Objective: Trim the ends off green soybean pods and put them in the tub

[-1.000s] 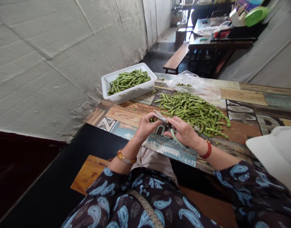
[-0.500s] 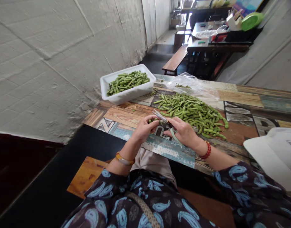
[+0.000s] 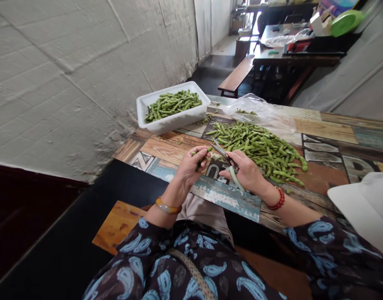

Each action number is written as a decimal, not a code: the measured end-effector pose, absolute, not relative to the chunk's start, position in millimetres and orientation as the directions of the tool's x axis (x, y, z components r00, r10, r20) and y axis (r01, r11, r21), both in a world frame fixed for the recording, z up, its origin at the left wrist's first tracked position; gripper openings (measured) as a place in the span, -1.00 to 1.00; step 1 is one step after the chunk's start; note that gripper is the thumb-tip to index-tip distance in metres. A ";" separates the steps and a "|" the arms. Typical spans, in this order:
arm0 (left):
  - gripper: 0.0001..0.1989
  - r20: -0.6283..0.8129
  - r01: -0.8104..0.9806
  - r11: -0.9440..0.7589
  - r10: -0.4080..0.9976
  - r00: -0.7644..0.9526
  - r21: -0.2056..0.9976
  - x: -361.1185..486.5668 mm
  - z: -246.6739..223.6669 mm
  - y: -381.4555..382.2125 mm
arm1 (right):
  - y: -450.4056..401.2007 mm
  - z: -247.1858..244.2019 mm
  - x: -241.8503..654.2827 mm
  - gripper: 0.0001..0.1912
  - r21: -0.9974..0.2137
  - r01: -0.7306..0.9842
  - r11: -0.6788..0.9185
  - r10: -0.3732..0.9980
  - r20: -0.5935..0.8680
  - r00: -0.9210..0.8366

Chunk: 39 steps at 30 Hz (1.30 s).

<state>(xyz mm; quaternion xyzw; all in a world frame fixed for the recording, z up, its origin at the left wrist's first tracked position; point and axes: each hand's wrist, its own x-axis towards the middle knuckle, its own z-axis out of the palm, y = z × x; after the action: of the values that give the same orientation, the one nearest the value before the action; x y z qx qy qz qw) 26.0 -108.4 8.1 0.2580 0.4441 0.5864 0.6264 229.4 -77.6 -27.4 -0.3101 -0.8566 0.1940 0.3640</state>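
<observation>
"Which step did you catch from where you stood?"

"Trimming, I judged. Over the near edge of the bench (image 3: 166, 151), the left hand (image 3: 191, 164) pinched a green pod (image 3: 209, 148) in closed fingers, its tip poking out towards the scissors (image 3: 222, 152). More green showed in the palm; I couldn't tell how many."

"And the right hand (image 3: 246, 171)?"

"Its fingers were wrapped around the pale handle, the blades slightly parted just beside the pod's tip."

"Where were the other pods?"

"A loose pile (image 3: 257, 146) lay across the middle of the bench, beyond the right hand. More sat in a white tub (image 3: 179, 123) at the far left corner."

"What did the next move call for?"

"To my mind, a steady left hand and the tip between the blades, well clear of the fingertips."
</observation>
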 end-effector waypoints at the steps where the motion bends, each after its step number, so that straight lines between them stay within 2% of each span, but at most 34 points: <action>1: -0.59 -0.247 -0.510 0.177 0.966 -0.073 0.842 26.9 8.7 -109.0 | -78.3 -26.8 229.3 -0.40 -0.562 0.387 0.731 0.673 0.499 -0.546; 14: -0.60 -0.234 -0.414 0.188 0.970 -0.063 0.891 40.4 10.4 -117.6 | -84.8 -23.3 227.7 -0.39 -0.565 0.372 0.737 0.662 0.487 -0.571; 26: -0.61 -0.266 -0.543 0.236 0.964 0.023 0.806 47.6 8.7 -116.4 | -84.8 -22.3 226.7 -0.45 -0.531 0.363 0.766 0.635 0.532 -0.560; 33: -0.65 -0.252 -0.462 0.190 0.965 -0.077 0.866 42.0 7.6 -113.5 | -84.2 -20.2 228.6 -0.51 -0.518 0.360 0.776 0.618 0.510 -0.599; 36: -0.66 -0.259 -0.506 0.181 0.962 -0.087 0.843 35.8 6.3 -110.1 | -81.4 -21.0 228.5 -0.53 -0.570 0.371 0.733 0.670 0.510 -0.540; 39: -0.68 -0.281 -0.598 0.215 0.960 -0.017 0.772 28.9 5.4 -106.7 | -78.7 -20.7 227.7 -0.55 -0.772 0.285 0.567 0.807 0.451 -0.382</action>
<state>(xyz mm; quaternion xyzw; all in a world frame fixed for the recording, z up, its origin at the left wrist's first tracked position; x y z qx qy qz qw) 28.9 -106.7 5.4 0.2220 0.4068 0.5858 0.6649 227.7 -78.7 -20.7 -0.3527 -0.7739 0.3032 0.4298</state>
